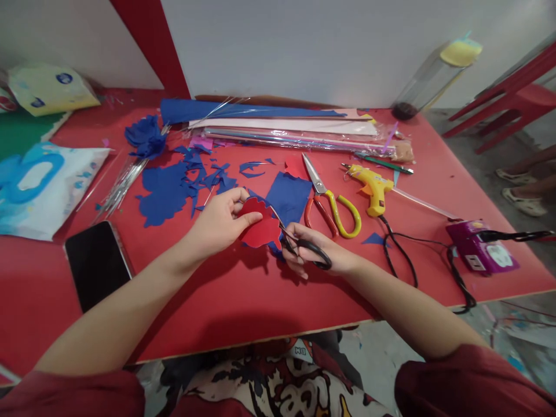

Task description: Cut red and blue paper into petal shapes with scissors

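Note:
My left hand (219, 223) pinches a red paper cut-out (259, 226) with a wavy edge, holding it just above the red table (226, 301). My right hand (319, 255) is closed through the black handles of small scissors (299, 243), whose blades meet the right edge of the red cut-out. Under the cut-out lies a blue paper sheet (287, 197). Both forearms reach in from the bottom of the head view.
Orange-and-yellow scissors (330, 200), a yellow glue gun (372, 188) with a black cord, and a purple power strip (482, 250) lie right. Blue paper scraps (174, 185), a blue paper flower (145, 134), rolled sheets (278, 124), a black phone (96, 263), a clear bottle (434, 75).

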Tool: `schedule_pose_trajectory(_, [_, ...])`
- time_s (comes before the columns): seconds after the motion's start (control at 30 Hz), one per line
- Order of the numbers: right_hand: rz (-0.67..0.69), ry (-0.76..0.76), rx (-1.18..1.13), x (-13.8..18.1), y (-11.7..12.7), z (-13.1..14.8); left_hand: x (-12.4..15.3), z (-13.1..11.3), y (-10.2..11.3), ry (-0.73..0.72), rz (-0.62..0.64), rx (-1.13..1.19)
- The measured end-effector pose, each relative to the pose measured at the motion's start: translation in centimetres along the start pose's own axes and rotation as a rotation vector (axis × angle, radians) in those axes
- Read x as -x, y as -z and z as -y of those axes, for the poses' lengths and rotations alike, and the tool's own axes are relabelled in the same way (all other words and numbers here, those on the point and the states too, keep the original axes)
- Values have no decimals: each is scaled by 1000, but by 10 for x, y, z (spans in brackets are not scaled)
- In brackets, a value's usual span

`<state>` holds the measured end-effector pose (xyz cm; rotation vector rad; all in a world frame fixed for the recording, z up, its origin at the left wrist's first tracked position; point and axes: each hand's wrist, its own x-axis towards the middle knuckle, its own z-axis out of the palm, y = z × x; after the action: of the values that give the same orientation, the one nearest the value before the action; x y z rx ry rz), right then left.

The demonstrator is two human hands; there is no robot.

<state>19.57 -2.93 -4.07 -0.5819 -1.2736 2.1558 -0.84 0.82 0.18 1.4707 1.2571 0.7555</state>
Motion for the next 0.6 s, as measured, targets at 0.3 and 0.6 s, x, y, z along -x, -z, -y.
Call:
schedule_pose_trajectory(0.3, [43, -8, -188, -2, 2, -9, 4, -1, -9, 105, 13, 149])
schedule_pose_trajectory(0.6, [-6, 47, -164, -4, -1, -13, 5, 5, -11, 91, 21, 170])
